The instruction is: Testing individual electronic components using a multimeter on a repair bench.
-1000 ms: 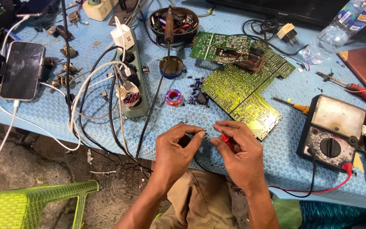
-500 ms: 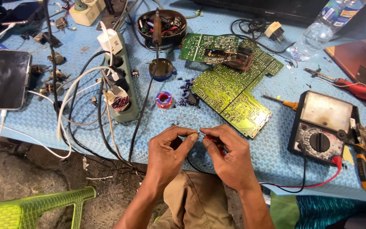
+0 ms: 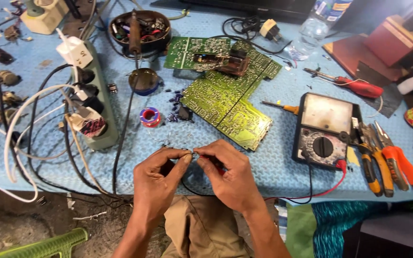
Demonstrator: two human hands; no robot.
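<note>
Crosswise, small part (image 3: 193, 153) between both hands

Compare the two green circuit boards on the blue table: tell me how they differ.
The far circuit board is smaller and lies nearly square to the table edge; the near circuit board is longer and lies slantwise toward the hands. The far circuit board carries a dark brown block component at its right end; the near circuit board shows only solder points. Both are green and lie flat on the blue table, overlapping.
</note>
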